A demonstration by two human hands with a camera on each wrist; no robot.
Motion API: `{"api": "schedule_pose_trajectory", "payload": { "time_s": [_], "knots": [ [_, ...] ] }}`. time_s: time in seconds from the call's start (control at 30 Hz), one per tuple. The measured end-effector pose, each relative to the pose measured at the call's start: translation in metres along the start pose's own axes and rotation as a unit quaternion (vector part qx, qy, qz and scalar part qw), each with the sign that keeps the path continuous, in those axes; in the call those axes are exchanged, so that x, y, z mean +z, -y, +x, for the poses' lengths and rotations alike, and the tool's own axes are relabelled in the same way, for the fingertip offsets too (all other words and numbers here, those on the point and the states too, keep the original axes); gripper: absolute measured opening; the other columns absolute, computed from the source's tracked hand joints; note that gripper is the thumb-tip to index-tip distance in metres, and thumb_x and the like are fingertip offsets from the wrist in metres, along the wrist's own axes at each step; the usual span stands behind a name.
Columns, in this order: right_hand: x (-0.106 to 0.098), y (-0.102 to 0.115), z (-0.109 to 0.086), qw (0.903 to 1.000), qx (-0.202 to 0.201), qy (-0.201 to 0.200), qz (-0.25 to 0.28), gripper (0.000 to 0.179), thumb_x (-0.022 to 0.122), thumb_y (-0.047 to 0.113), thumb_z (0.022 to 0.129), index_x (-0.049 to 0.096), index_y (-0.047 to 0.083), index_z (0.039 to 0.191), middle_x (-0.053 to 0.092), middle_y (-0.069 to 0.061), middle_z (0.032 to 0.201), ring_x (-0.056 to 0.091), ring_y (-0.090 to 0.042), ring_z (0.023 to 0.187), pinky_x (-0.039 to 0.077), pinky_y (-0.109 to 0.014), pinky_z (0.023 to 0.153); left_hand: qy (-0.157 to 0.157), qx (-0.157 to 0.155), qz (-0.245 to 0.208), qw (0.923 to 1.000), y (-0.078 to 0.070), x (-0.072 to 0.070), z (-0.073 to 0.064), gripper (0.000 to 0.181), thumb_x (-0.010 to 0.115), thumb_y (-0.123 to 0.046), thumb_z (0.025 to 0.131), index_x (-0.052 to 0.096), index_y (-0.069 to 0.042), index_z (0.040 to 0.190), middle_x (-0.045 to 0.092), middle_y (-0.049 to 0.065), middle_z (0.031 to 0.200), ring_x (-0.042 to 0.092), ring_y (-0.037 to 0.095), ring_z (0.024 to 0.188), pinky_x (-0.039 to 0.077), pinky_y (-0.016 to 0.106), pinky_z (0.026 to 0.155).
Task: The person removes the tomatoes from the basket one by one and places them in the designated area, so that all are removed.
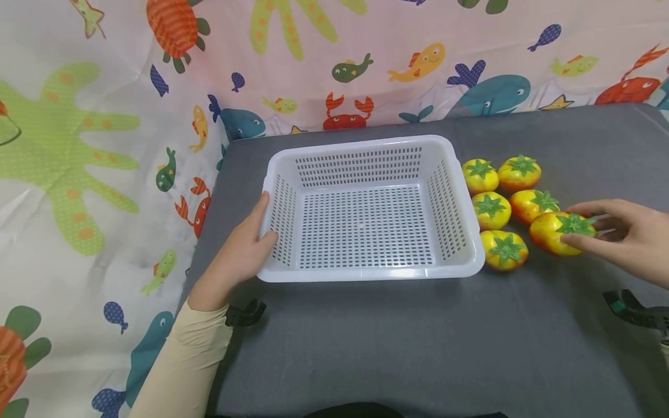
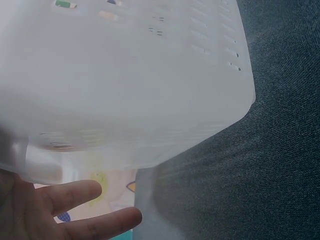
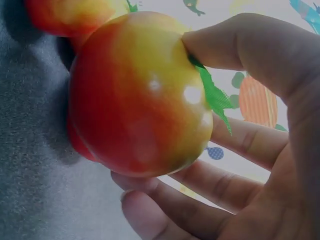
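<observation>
A white perforated plastic basket [image 1: 366, 274] stands on the dark grey table with nothing inside it. My left hand [image 1: 243, 249] grips its left rim, thumb over the edge; in the left wrist view two fingers [image 2: 102, 223] stretch past the outer wall. To the basket's right, my right hand [image 1: 629, 235] holds a red-and-yellow artificial tomato [image 1: 546, 232] with green leaves on top. The right wrist view has the thumb on one side of that tomato [image 3: 135, 95] and the fingers around the other, close over the table.
Several similar tomatoes [image 1: 491, 210] sit bunched between the basket's right wall and my right hand, the nearest ones right at the rim. A sea-animal printed cloth [image 1: 313, 75] hangs behind the table [image 1: 397, 337] and along its left side.
</observation>
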State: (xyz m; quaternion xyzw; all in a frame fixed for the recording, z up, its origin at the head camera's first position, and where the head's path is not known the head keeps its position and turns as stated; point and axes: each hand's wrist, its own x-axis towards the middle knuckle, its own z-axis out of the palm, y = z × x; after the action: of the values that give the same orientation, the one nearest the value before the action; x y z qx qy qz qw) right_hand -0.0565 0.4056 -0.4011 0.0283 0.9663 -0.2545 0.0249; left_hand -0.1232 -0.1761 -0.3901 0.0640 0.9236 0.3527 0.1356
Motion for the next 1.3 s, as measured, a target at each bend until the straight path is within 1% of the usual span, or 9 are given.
{"api": "schedule_pose_trajectory", "payload": {
  "time_s": [0.03,0.1,0.13,0.53,0.8,0.97,1.1,1.2,1.3],
  "knots": [
    [0.001,-0.001,0.000,1.0000,0.002,0.005,-0.002,0.057,0.074,0.026,0.099,0.053,-0.010,0.137,0.045,-0.038,0.134,0.052,-0.057,0.106,0.053,-0.061,0.080,-0.001,0.001,0.003,1.0000,0.000,0.000,0.000,0.082,0.047,-0.019,0.104,0.000,-0.029,0.170,0.045,0.013,0.159,0.069,0.029,0.111,0.059,0.051,0.091],
    [0.005,-0.002,-0.002,0.9999,0.004,0.015,-0.001,0.058,0.074,0.028,0.099,0.052,-0.010,0.138,0.046,-0.038,0.134,0.050,-0.058,0.107,0.051,-0.064,0.082,-0.003,0.004,0.009,0.9999,0.001,-0.001,-0.001,0.082,0.047,-0.020,0.104,0.000,-0.027,0.171,0.043,0.013,0.161,0.066,0.029,0.115,0.055,0.053,0.098],
    [0.006,-0.003,-0.003,0.9998,0.005,0.019,-0.001,0.059,0.074,0.028,0.099,0.052,-0.010,0.138,0.045,-0.038,0.135,0.050,-0.059,0.107,0.046,-0.072,0.083,-0.005,0.005,0.014,0.9999,0.001,-0.001,-0.001,0.081,0.047,-0.020,0.104,0.001,-0.026,0.171,0.041,0.013,0.162,0.064,0.030,0.117,0.053,0.054,0.100],
    [0.016,-0.013,-0.001,0.9987,0.006,0.050,0.002,0.064,0.079,0.037,0.094,0.057,-0.006,0.136,0.052,-0.036,0.133,0.058,-0.059,0.105,0.050,-0.071,0.081,-0.008,-0.008,0.006,0.9999,0.002,0.000,-0.002,0.082,0.046,-0.021,0.104,0.001,-0.029,0.171,0.053,0.015,0.150,0.071,0.027,0.106,0.058,0.049,0.088],
    [0.026,-0.016,0.000,0.9978,-0.018,0.060,0.023,0.057,0.077,0.028,0.097,0.057,-0.007,0.136,0.050,-0.038,0.135,0.057,-0.061,0.105,0.050,-0.070,0.082,0.002,-0.020,-0.023,0.9995,0.004,0.001,-0.002,0.081,0.048,-0.022,0.105,0.001,-0.037,0.170,0.058,0.013,0.144,0.075,0.027,0.098,0.063,0.043,0.076],
    [0.024,-0.014,0.000,0.9973,-0.022,0.067,0.021,0.058,0.076,0.028,0.098,0.056,-0.008,0.138,0.050,-0.039,0.135,0.056,-0.063,0.107,0.049,-0.072,0.083,0.002,-0.013,-0.039,0.9992,0.008,-0.001,-0.004,0.078,0.049,-0.031,0.108,0.002,-0.040,0.169,0.055,0.012,0.146,0.074,0.027,0.103,0.062,0.047,0.082],
    [0.017,-0.009,0.000,0.9979,-0.023,0.061,0.005,0.060,0.076,0.027,0.098,0.052,-0.012,0.138,0.048,-0.039,0.134,0.054,-0.062,0.109,0.049,-0.074,0.083,0.014,0.009,-0.048,0.9987,0.008,-0.007,-0.005,0.077,0.051,-0.035,0.109,0.003,-0.040,0.169,0.052,0.011,0.148,0.074,0.029,0.105,0.063,0.049,0.083],
    [0.009,-0.001,0.002,0.9988,-0.032,0.032,-0.019,0.061,0.077,0.025,0.097,0.051,-0.015,0.136,0.045,-0.041,0.132,0.052,-0.062,0.109,0.047,-0.075,0.084,0.018,0.027,-0.035,0.9989,0.005,-0.014,-0.005,0.080,0.054,-0.036,0.108,0.003,-0.035,0.170,0.042,0.012,0.158,0.069,0.033,0.116,0.062,0.054,0.087],
    [0.002,0.011,0.008,0.9979,-0.051,-0.006,-0.040,0.060,0.079,0.022,0.095,0.052,-0.014,0.135,0.043,-0.041,0.131,0.050,-0.061,0.110,0.044,-0.075,0.086,0.003,0.029,0.025,0.9992,-0.002,-0.023,-0.006,0.082,0.055,-0.044,0.107,0.005,-0.030,0.171,0.021,0.012,0.172,0.045,0.040,0.146,0.047,0.068,0.105]
  ]
}}
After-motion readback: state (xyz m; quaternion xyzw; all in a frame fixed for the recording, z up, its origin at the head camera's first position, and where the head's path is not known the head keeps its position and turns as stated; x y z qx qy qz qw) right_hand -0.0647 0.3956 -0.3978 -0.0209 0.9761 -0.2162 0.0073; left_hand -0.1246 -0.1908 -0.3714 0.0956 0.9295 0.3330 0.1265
